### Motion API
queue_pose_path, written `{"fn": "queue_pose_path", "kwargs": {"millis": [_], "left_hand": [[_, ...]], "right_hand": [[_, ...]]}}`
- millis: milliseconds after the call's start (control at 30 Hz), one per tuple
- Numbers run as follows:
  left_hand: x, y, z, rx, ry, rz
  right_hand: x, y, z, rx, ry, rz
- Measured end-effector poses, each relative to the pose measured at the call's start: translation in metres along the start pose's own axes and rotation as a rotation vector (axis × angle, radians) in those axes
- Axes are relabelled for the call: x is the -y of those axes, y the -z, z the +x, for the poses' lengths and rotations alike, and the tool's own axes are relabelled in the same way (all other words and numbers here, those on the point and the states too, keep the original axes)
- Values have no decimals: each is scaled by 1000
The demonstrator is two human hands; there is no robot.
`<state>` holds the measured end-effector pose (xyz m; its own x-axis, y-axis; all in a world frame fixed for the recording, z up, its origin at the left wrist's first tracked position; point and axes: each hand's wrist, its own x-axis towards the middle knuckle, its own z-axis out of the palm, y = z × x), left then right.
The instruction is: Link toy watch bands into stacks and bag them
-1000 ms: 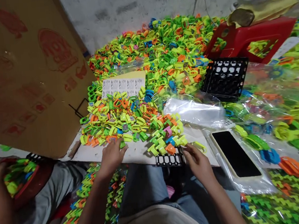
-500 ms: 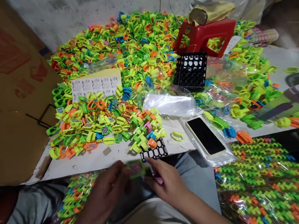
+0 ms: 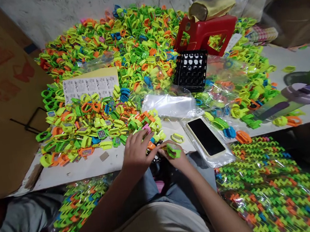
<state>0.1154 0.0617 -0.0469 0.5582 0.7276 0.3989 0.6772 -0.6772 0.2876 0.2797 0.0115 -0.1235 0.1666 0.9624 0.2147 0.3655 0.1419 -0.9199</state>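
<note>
My left hand (image 3: 136, 151) lies with fingers spread over the near-left side of a cluster of toy watches (image 3: 153, 121), its thumb stretched toward my right hand. The cluster is yellow, green, orange and pink, and stands in a black plastic grid tray that my hands mostly hide. My right hand (image 3: 179, 161) is curled at the cluster's near-right edge, with a bright green toy watch (image 3: 173, 150) held in its fingers. Its fingertips meet the left thumb, and what lies under them is hidden. A single yellow watch band (image 3: 177, 138) rests just beyond the right hand.
Loose toy watches (image 3: 134, 48) heap up across the table. A phone (image 3: 205, 136) lies on clear bags at right. Behind are a black grid tray stack (image 3: 191, 71), red stool (image 3: 207, 29) and label sheet (image 3: 91, 86). A cardboard box (image 3: 3, 128) stands left; a bottle (image 3: 286, 104) lies right.
Both hands have moved up from over the lap to the watch cluster. My left hand has let go of the green watch and spread out; the right now has a green watch in it.
</note>
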Motion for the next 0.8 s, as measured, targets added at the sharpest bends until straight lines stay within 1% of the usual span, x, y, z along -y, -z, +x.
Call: {"fn": "queue_pose_path", "kwargs": {"millis": [67, 133, 233, 300, 400, 467, 600, 667, 700, 800], "left_hand": [[2, -8, 1, -13, -29, 57], [3, -11, 0, -31, -64, 81], [4, -9, -3, -27, -120, 91], [5, -3, -6, -18, -118, 85], [6, 4, -11, -54, 4, 81], [6, 6, -15, -96, 80, 94], [3, 6, -25, -188, 92, 83], [2, 5, -36, -249, 123, 0], [3, 4, -44, -265, 161, -67], [10, -3, -71, -263, 361, -274]], "right_hand": [[-3, -1, 2, 46, 65, 0], [-5, 0, 2, 116, 101, -4], [-6, 0, 3, 178, 129, -81], [-7, -1, 5, 194, 149, -182], [-7, -5, 7, 233, 148, -320], [-8, -7, 7, 244, 123, -352], [-8, -7, 5, 214, 52, -289], [-8, -6, 6, 203, 20, -250], [-8, -6, 6, 203, 4, -239], [-5, -7, 8, 203, -31, -248]]}}
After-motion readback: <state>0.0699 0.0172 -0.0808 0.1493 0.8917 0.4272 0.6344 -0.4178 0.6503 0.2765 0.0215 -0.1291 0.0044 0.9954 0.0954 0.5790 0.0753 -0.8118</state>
